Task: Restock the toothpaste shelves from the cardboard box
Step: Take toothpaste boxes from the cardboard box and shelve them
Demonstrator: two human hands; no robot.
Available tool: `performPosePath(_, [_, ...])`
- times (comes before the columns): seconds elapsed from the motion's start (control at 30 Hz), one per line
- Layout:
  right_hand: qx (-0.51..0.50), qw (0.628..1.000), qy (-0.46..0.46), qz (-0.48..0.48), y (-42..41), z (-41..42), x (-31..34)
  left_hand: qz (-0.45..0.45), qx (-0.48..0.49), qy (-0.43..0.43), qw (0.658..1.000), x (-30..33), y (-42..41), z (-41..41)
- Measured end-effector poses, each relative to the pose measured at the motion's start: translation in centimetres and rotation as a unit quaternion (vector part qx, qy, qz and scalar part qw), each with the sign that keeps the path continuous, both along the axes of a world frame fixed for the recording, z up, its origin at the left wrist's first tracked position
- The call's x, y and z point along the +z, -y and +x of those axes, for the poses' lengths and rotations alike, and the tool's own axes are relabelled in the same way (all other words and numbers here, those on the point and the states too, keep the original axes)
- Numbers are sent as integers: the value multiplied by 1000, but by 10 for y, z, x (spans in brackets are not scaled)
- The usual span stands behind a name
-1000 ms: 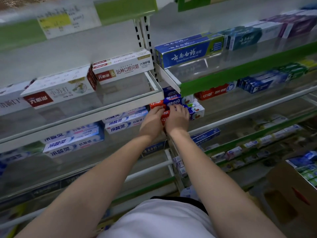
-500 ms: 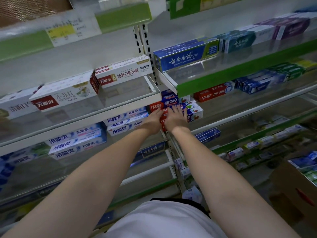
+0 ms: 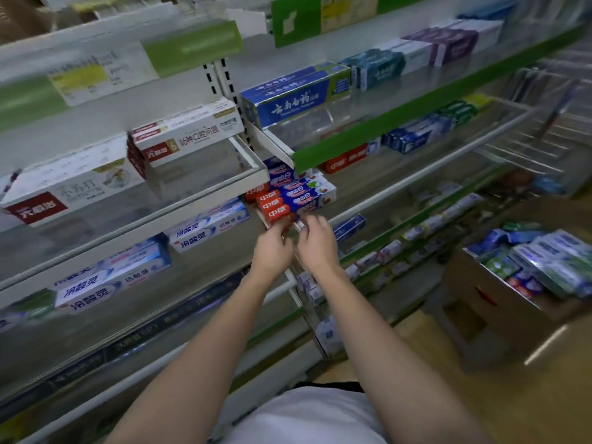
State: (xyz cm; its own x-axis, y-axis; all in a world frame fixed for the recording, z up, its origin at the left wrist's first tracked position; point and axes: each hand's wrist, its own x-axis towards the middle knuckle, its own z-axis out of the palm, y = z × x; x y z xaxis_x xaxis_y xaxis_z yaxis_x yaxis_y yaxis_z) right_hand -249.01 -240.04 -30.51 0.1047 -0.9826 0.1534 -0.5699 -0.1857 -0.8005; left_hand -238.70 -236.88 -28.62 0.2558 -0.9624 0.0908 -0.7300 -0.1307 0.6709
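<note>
Red-and-blue toothpaste boxes (image 3: 290, 200) sit stacked just above the left hand (image 3: 271, 248) and right hand (image 3: 317, 243), both loosely curled, empty.

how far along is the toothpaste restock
Done: a stack of red-and-blue toothpaste cartons sits on the middle shelf. In hand: the left hand and right hand are at the stack's front edge, fingers loosely curled, seemingly holding nothing. Left: the brown cardboard box on the right holds many cartons, and the glass shelves show bare stretches.
</note>
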Motion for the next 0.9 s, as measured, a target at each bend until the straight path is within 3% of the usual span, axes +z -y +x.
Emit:
performPosePath(0.23, [-92,995,4,50,-71,-82,-9,-33,-33,-103,994,-13,-46,-73])
performPosePath(0.47, [-142,987,0,82,-132,-145,-30,5,-65,-157,985,-39,-89,-144])
performPosePath(0.7, [-82,992,25,93,-120,-162,-37,21,-12,-141,990,-42,-92,-166])
performPosePath(0.9, [33,995,27,91,-79,-168,-20,15,118,-149,982,-20,-66,-167])
